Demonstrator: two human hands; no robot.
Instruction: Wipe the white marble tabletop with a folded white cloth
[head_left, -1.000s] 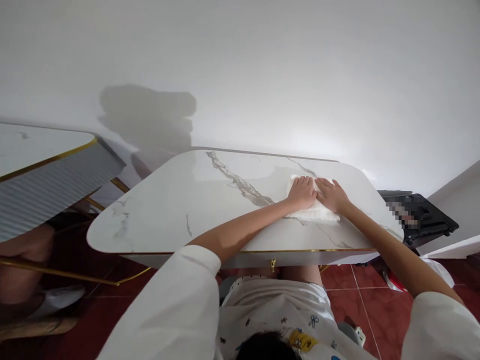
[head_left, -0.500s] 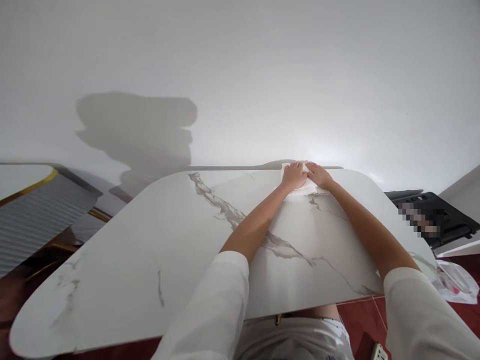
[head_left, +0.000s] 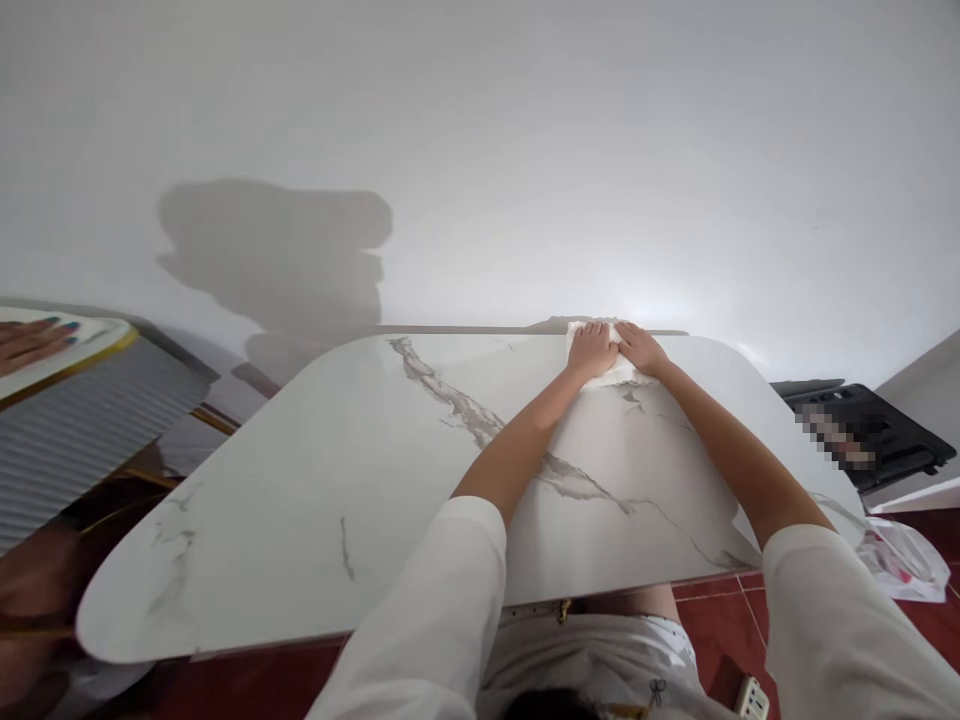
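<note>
The marble tabletop (head_left: 322, 480) offers wide open room to the left of the two arms and a narrower strip to their right. Ahead, the wall (head_left: 480, 150) closes off the far edge, where the left hand (head_left: 592, 350) and right hand (head_left: 640, 350) lie flat on a white cloth (head_left: 613, 376). A second table (head_left: 75, 400), with another person's hand (head_left: 34, 340) on it, stands past the left end, and a black object (head_left: 877, 440) past the right.

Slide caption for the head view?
Left hand and right hand press a white cloth at the far edge of the marble table.
</note>
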